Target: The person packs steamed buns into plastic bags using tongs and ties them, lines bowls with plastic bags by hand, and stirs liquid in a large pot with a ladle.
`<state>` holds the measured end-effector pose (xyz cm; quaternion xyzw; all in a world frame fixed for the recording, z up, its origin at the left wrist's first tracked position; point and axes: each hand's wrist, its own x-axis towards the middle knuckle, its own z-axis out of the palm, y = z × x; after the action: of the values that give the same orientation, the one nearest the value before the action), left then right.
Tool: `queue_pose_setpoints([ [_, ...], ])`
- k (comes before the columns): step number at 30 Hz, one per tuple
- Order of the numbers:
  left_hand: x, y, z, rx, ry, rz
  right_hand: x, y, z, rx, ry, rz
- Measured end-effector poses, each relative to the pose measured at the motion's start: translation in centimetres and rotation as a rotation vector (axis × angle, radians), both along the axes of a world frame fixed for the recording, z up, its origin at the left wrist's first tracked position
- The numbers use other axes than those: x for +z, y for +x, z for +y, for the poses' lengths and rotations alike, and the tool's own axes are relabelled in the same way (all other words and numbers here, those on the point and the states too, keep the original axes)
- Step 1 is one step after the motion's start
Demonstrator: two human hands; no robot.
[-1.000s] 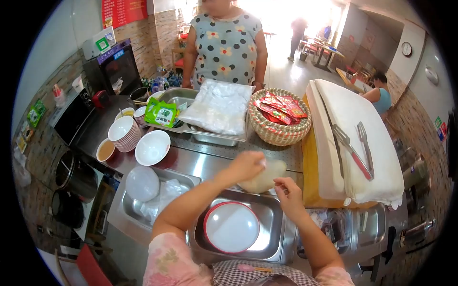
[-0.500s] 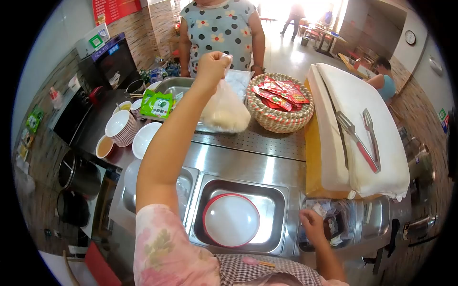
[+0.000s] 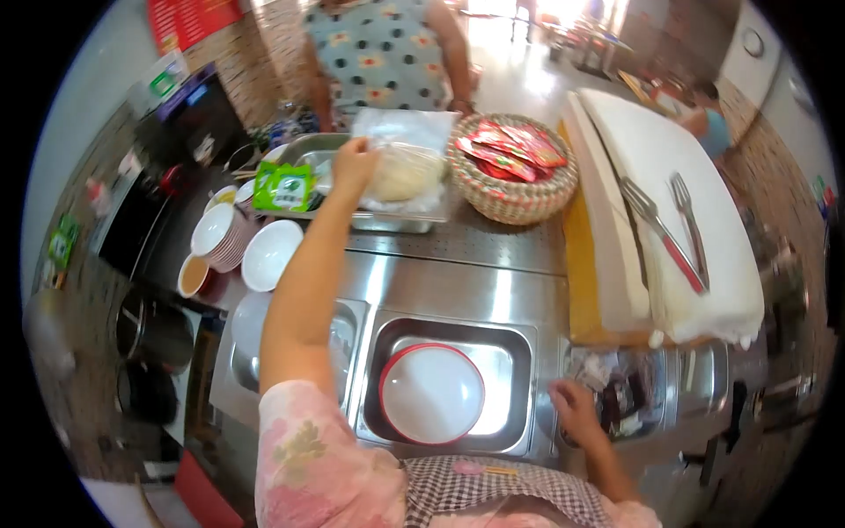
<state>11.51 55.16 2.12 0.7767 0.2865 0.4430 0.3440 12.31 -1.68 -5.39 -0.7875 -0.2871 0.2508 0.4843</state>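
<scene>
My left hand (image 3: 355, 165) reaches across the counter, fingers closed at the edge of a clear plastic bag (image 3: 407, 173). Inside the bag is a pale, rounded lump, perhaps dough or a bun; the bag rests over a metal tray (image 3: 396, 220). What the fingertips pinch is partly hidden, but it looks like the bag's gathered neck. Green packets (image 3: 283, 187) lie just left of my wrist. My right hand (image 3: 574, 409) hovers with loosely bent fingers and nothing visible in it, beside a sunken tray holding what look like banknotes (image 3: 594, 370).
A woven basket (image 3: 515, 207) of red packets stands right of the bag. Tongs (image 3: 664, 238) lie on a white-covered box (image 3: 704, 176). Stacked bowls (image 3: 220, 238) stand at left. A red-rimmed white bowl (image 3: 431, 393) sits in a steel basin (image 3: 510, 422). A person (image 3: 378, 57) faces the counter.
My left hand has come down and to the left, and the hanging bag now rests over the tray. My right hand stays near the banknotes. The camera view has shifted slightly.
</scene>
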Motion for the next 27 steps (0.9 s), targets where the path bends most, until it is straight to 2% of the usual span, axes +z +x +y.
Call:
queue_pose_setpoints([
  [1, -1.2, -0.3, 0.8, 0.009, 0.086, -0.056, 0.4, 0.1, -0.4, 0.015, -0.043, -0.143],
  [2, -2.4, -1.1, 2.2, -0.076, -0.046, -0.041, 0.1, 0.0, -1.1, -0.065, -0.061, -0.128],
  [3, 2.6, -3.5, -4.7, -0.225, -0.335, -0.086, 0.7, 0.2, -2.0, -0.078, -0.116, -0.240],
  [4, 0.9, -4.2, -3.0, -0.185, -0.260, -0.055, 0.6, 0.3, -3.2, -0.169, -0.118, -0.210],
  [5, 1.5, -5.9, -4.6, -0.127, -0.379, -0.041, 0.7, 0.4, -4.3, -0.246, -0.091, -0.249],
  [6, 0.2, -6.9, -2.8, -0.175, -0.397, -0.039, 0.8, 0.7, -5.5, -0.315, -0.021, -0.350],
  [7, -0.6, -8.3, -2.2, -0.150, -0.421, -0.049, 0.2, 0.7, -7.4, -0.439, -0.034, -0.239],
  [8, -0.4, -10.7, -2.2, -0.137, -0.413, -0.008, 1.4, 0.8, -8.3, -0.556, 0.084, -0.168],
  [9, -0.8, -13.2, -1.8, -0.106, -0.408, -0.020, 0.8, 1.6, -10.5, -0.613, 0.037, -0.329],
  [11, -1.3, -14.3, -3.1, -0.064, -0.461, -0.020, -0.9, 2.9, -16.8, -0.956, 0.135, -0.167],
  [12, 0.1, -15.0, -6.7, -0.013, -0.462, -0.003, -1.4, 2.8, -20.0, -1.143, 0.197, -0.170],
  [13, -1.2, -16.3, -5.0, -0.019, -0.526, -0.067, -2.0, 2.2, -23.2, -1.323, 0.260, -0.172],
  [15, -2.1, -18.1, -6.0, -0.003, -0.594, -0.137, -4.8, 0.2, -29.5, -1.539, 0.498, -0.033],
  [18, -2.7, -20.2, -7.3, 0.020, -0.671, -0.196, -9.7, -3.4, -33.6, -1.750, 0.531, 0.139],
  [21, -2.6, -22.4, -9.5, 0.054, -0.681, -0.205, -15.9, -5.7, -32.3, -1.785, 0.512, 0.439],
  [23, -2.9, -24.2, -10.4, 0.072, -0.663, -0.207, -22.4, -7.0, -31.6, -1.525, 0.430, 0.689],
  [25, -2.5, -26.0, -12.6, 0.065, -0.678, -0.208, -23.7, -6.8, -27.7, -1.492, 0.375, 0.865],
  [27, -1.4, -27.2, -15.4, 0.115, -0.701, -0.178, -24.2, -6.0, -25.8, -1.356, 0.294, 0.890],
])
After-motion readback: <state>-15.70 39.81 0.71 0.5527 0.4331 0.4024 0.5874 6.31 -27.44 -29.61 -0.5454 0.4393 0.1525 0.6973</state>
